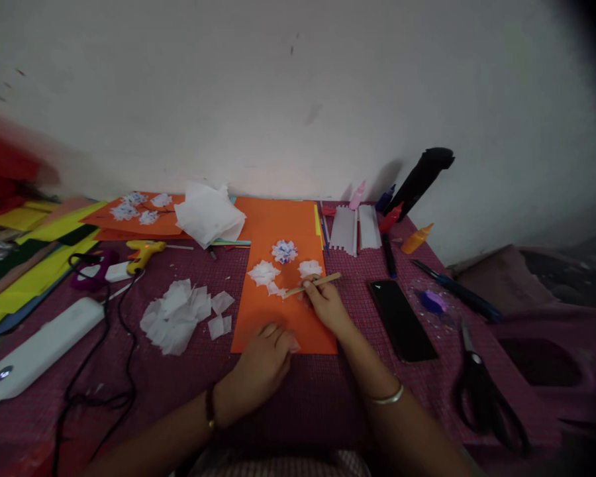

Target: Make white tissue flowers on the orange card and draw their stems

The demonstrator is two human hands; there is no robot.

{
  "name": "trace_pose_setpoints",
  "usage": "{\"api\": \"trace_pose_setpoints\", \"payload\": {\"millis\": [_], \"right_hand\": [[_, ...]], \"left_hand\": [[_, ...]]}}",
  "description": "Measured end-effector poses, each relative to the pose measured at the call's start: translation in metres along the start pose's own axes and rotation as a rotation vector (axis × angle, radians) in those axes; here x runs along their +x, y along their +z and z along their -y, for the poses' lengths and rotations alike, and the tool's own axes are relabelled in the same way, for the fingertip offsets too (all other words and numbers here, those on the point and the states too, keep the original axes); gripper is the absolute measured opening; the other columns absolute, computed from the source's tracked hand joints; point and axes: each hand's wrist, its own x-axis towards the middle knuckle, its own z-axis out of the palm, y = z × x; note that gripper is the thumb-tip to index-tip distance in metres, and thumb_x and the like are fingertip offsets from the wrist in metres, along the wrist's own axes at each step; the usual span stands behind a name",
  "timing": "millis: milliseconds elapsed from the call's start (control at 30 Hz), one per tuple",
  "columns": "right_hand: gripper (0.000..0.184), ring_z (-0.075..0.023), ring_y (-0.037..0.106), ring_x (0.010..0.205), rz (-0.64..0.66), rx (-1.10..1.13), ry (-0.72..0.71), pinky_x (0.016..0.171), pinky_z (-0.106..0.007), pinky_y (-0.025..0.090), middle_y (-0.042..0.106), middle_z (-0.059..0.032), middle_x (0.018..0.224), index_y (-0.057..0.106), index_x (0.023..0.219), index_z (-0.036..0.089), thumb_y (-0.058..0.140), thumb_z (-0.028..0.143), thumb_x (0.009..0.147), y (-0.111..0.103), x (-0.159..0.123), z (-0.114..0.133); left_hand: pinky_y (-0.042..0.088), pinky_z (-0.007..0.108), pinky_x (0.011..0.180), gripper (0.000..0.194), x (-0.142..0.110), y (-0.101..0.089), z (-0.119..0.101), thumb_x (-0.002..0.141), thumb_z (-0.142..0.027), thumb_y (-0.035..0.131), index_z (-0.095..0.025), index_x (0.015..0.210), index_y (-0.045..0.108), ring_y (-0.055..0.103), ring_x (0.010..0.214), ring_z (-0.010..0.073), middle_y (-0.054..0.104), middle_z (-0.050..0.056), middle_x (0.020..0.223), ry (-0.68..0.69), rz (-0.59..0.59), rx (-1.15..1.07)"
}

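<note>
An orange paper sheet (pixel 298 334) lies in front of me with tissue-paper flowers on it. One flower (pixel 285 252) is white with blue edges; a white flower (pixel 263 273) sits at its lower left, and another white flower (pixel 309 267) is partly behind my fingers. My right hand (pixel 326 308) pinches a thin flat wooden stick (pixel 328 279). The stick's left tip meets a small white tissue tuft (pixel 277 289). Low on the sheet rests my left hand (pixel 265 361), its fingers curled together; something pale shows at the fingertips, too blurred to name.
Loose tissue squares (pixel 176 318) lie to the left, near a yellow glue gun (pixel 145 252), its black cord (pixel 122 397) and a white power strip-like device (pixel 42 344). Rightward are a phone (pixel 402 321), black scissors (pixel 487 391), a blue-handled cutter (pixel 459 288) and an orange tube (pixel 417 238). A wall stands behind.
</note>
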Motion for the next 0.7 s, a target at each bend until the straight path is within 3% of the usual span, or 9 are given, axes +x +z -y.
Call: {"api": "trace_pose_setpoints", "payload": {"millis": [233, 433, 533, 700], "right_hand": [[0.027, -0.0108, 0.045, 0.047, -0.005, -0.004, -0.020, 0.046, -0.023, 0.035, 0.054, 0.0023, 0.061, 0.052, 0.074, 0.019, 0.046, 0.043, 0.086, -0.002, -0.001, 0.004], [0.025, -0.0107, 0.045, 0.047, -0.012, 0.009, -0.019, 0.046, -0.022, 0.035, 0.055, 0.0028, 0.061, 0.052, 0.077, 0.020, 0.046, 0.042, 0.087, -0.003, -0.001, 0.001], [0.025, -0.0104, 0.045, 0.047, -0.004, 0.006, -0.024, 0.047, -0.022, 0.036, 0.055, 0.0030, 0.061, 0.053, 0.077, 0.019, 0.046, 0.041, 0.086, -0.002, -0.001, 0.002], [0.026, -0.0098, 0.043, 0.045, -0.011, -0.014, -0.046, 0.045, -0.022, 0.035, 0.053, 0.0031, 0.060, 0.052, 0.076, 0.019, 0.044, 0.041, 0.087, -0.002, -0.002, 0.005]], "left_hand": [[0.043, 0.029, 0.072, 0.016, 0.004, -0.001, 0.014, 0.078, -0.006, 0.045, -0.017, 0.088, 0.053, 0.054, 0.078, 0.0160, 0.059, 0.003, 0.084, -0.209, -0.065, -0.292], [0.039, 0.037, 0.080, 0.011, -0.009, -0.007, -0.002, 0.078, -0.016, 0.056, -0.018, 0.089, 0.057, 0.049, 0.089, 0.0226, 0.058, 0.004, 0.092, -0.045, -0.028, -0.003], [0.039, 0.036, 0.077, 0.008, -0.010, 0.000, -0.007, 0.082, -0.016, 0.052, -0.017, 0.088, 0.057, 0.049, 0.086, 0.0221, 0.058, 0.006, 0.092, -0.047, -0.010, 0.067], [0.039, 0.027, 0.066, 0.013, -0.004, -0.005, 0.010, 0.085, -0.014, 0.043, -0.016, 0.080, 0.055, 0.051, 0.072, 0.0158, 0.058, 0.003, 0.078, -0.087, -0.008, -0.103]]}}
